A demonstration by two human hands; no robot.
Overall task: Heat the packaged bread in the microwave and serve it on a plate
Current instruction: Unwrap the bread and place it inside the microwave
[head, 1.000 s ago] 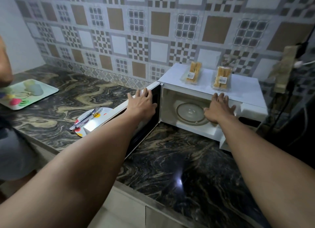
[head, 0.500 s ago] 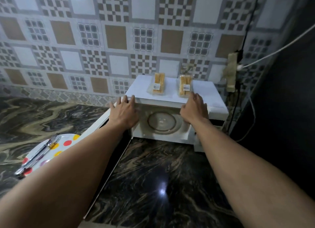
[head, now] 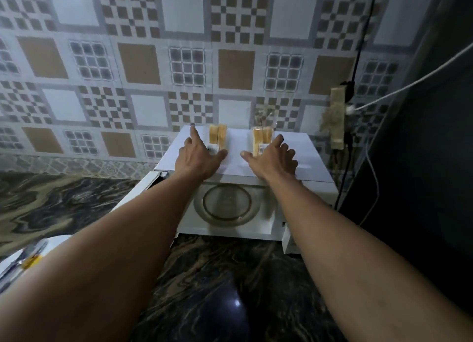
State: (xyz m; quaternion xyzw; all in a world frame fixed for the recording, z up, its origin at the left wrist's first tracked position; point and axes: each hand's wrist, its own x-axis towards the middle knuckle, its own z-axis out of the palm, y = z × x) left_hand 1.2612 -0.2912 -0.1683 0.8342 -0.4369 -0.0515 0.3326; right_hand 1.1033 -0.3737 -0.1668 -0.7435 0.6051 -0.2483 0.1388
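Two clear packs of bread lie on top of the white microwave [head: 309,162]: a left pack [head: 218,137] and a right pack [head: 261,138]. My left hand [head: 197,156] is spread over the near end of the left pack, forefinger pointing away, thumb beside the pack. Over the near end of the right pack my right hand [head: 272,157] reaches with fingers spread. Neither hand has closed on a pack. The microwave door [head: 133,201] hangs open to the left, showing the glass turntable [head: 226,204]. A dotted plate [head: 18,262] peeks in at the lower left.
Tongs [head: 15,265] lie on the plate. The dark marble counter [head: 217,290] runs in front. A wall socket [head: 337,121] with cables sits right of the microwave, beside a dark appliance [head: 422,162]. Patterned tiles cover the back wall.
Both hands rose from the microwave's front opening and door to its top, and now spread over the two bread packs. The view moved closer and to the right.
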